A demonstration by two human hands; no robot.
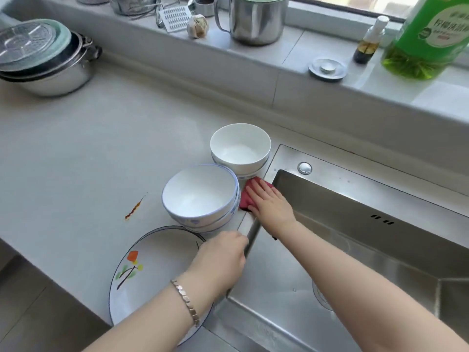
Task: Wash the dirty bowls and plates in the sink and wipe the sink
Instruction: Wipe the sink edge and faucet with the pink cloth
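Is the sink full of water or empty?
Empty. The sink's bare steel floor and its drain ring show, with only a few droplets. No dishes are seen inside it.

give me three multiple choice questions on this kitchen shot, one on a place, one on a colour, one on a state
1. Where does the painted plate lie?
A. on the counter, left of the sink
B. on the windowsill
C. inside a pot

2. What colour is the cloth under the right hand?
A. green
B. white
C. red

3. How does the right hand meet the cloth?
A. clenched round it in a fist
B. flat, with straight fingers pressing on it
C. lifted clear of it

Answers:
1 A, as the plate sits on the grey counter at the sink's left rim.
2 C, as red fabric shows past the fingertips and beside the hand.
3 B, as the fingers lie spread and straight on top of the cloth.
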